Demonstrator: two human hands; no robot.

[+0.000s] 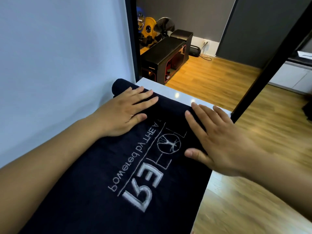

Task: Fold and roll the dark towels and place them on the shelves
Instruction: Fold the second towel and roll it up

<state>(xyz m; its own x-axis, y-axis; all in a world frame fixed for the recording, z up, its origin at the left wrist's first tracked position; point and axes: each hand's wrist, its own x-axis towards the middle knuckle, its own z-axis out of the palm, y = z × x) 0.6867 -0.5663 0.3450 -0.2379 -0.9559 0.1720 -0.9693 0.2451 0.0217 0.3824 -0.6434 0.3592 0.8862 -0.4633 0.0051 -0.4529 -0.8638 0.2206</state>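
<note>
Lying lengthwise along a narrow white counter (182, 93), a dark navy towel (118, 191) shows its stitched grey logo (148, 166) face up; the towel's far end is curled into a short roll (121, 85) against the pale wall (59, 48); the left hand (125, 112) rests flat on the towel just behind that roll, fingers spread, gripping nothing; the right hand (219, 137) lies likewise flat and unclenched near the towel's right edge, though blur makes its contact hard to judge; beyond the counter stands a black bench (165, 56) on wooden flooring (219, 73).
</note>
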